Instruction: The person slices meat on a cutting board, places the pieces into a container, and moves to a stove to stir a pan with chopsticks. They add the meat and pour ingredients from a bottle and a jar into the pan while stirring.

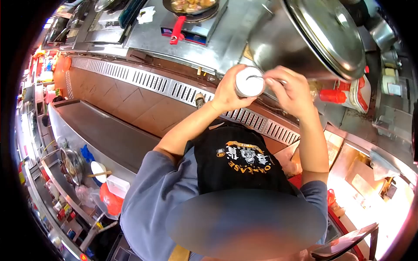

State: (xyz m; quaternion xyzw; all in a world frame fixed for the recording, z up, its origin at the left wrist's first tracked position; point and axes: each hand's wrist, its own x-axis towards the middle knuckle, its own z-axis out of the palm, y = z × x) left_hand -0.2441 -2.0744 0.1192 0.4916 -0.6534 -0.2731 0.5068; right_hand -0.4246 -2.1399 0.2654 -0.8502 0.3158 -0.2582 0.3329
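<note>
My left hand (230, 90) is wrapped round a small round container (250, 82) with white contents, held up in front of the black apron. Over its right side, my right hand (289, 89) pinches the handle of a thin metal spoon (265, 78). The spoon's far end reaches into the white contents, and its tip is hidden there. The fingers of my right hand are slightly blurred. Both hands are close together near the counter's front edge.
On the steel counter (152, 39), a pan (191, 5) of food with a red-covered handle sits on a burner. A large lidded pot (278, 43) stands right of it. A red-capped bottle (332, 95) lies at right. Below runs a slotted floor drain (148, 80).
</note>
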